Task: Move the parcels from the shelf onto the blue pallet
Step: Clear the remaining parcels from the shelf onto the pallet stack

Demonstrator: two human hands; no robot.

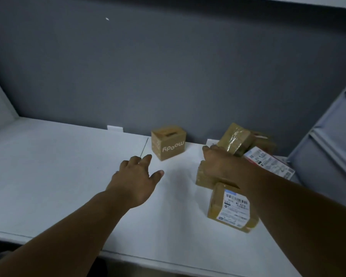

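Left grip (136, 176) hangs released, fingers spread, above the shelf (48, 176); just beyond it stands a small printed box (168, 142), probably light and stiff, best pinched across its sides. Right grip (218, 162) touches a tilted taped parcel (235, 138), likely slippery; whether it clasps it I cannot tell.

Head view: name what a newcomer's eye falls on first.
Two bare arms reach over the white shelf: the left hand spread open at centre, the right hand among taped brown parcels at right. Beyond the left hand, by the grey wall, stands a small box with upside-down lettering.
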